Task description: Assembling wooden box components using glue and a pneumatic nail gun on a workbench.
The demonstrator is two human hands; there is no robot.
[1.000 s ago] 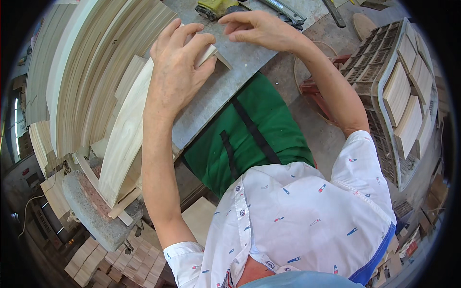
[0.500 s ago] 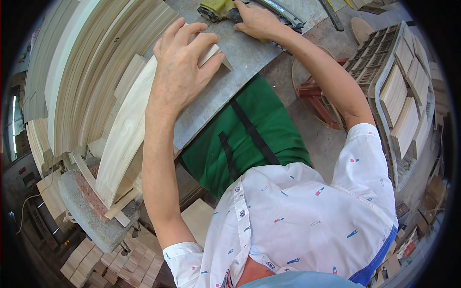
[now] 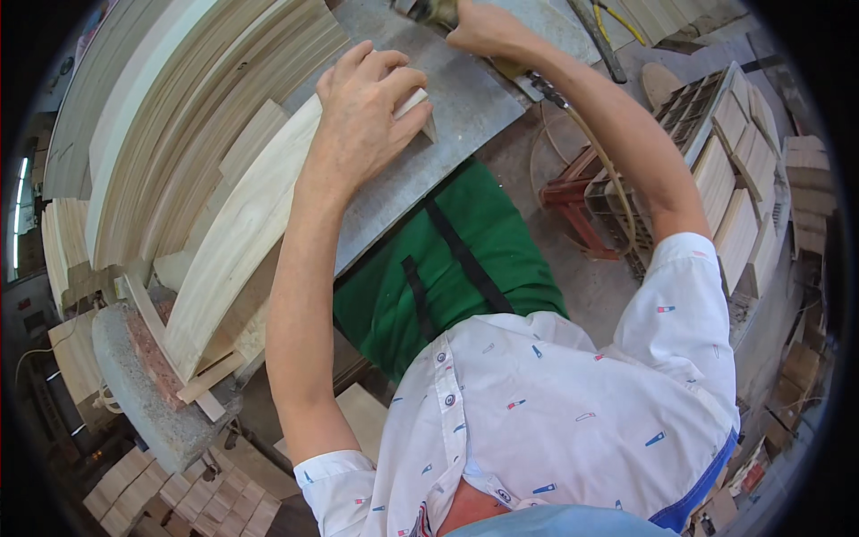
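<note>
We see the left hand [image 3: 367, 112] pressed palm-down, fingers spread, on the end of a pale curved wood board [image 3: 242, 242] lying across the grey metal table [image 3: 465, 98]. The right hand [image 3: 474, 27] is closed around a yellowish tool [image 3: 429, 9] at the table's far edge, mostly cut off. Stacked curved boards [image 3: 170, 125] sit left.

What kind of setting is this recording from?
Most likely a woodworking shop: stacked curved wooden boards lie beside a grey metal worktable, cut wood pieces in crates stand nearby, and the right hand grips a hose-fed tool.
</note>
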